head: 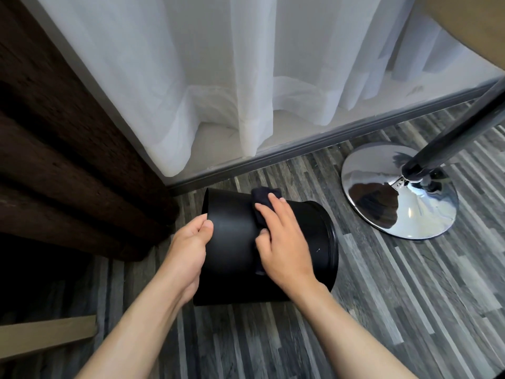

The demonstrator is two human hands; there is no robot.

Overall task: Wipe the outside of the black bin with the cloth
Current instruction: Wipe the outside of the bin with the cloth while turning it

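The black bin (232, 242) lies on its side over the grey plank floor, its rimmed end pointing right and its other end pointing left. My left hand (188, 253) grips the bin's left end, thumb on the outer wall. My right hand (284, 242) lies flat on top of the bin's side, pressing a dark navy cloth (263, 199) against it. The cloth shows past my fingertips and under my thumb; most of it is hidden beneath the palm.
A chrome round table base (382, 192) with a dark pole (451, 138) stands to the right. White sheer curtains (232, 91) hang behind, above a grey floor sill (314, 149). A dark brown curtain (68, 160) fills the left. A wooden slat (46, 335) lies at lower left.
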